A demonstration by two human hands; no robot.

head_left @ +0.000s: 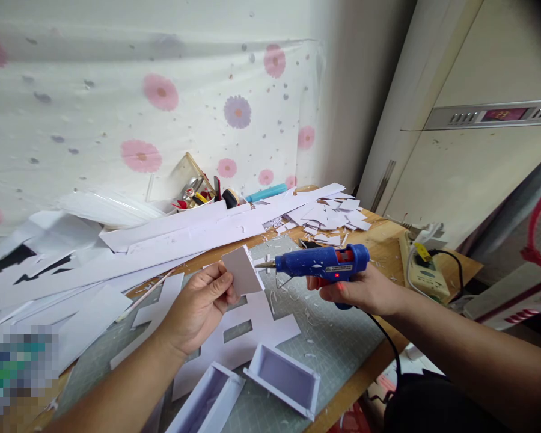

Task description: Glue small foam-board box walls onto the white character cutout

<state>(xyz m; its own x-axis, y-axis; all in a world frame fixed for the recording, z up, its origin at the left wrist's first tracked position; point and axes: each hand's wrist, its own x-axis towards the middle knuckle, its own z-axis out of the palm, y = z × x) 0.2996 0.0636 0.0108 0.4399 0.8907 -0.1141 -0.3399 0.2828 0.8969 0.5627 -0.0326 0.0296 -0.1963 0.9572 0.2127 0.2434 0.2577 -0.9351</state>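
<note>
Between the thumb and fingers of my left hand (214,291) is a small white foam board piece (242,270), held up on edge above the mat. My right hand (360,291) grips a blue hot glue gun (322,263) with a small red light lit. Its metal nozzle points left and sits at the right edge of the board piece; whether it touches I cannot tell. Below them lies a white board sheet with rectangular cutouts (270,322). Two open white box shapes, a long one (234,385) and a shorter one (313,394), rest nearer to me.
A grey-green cutting mat (356,337) covers part of the wooden table. Long white strips (184,240) and a heap of scraps (329,213) lie behind. A power strip (426,276) stands at the right edge, and the gun's black cord (390,343) hangs past the table edge.
</note>
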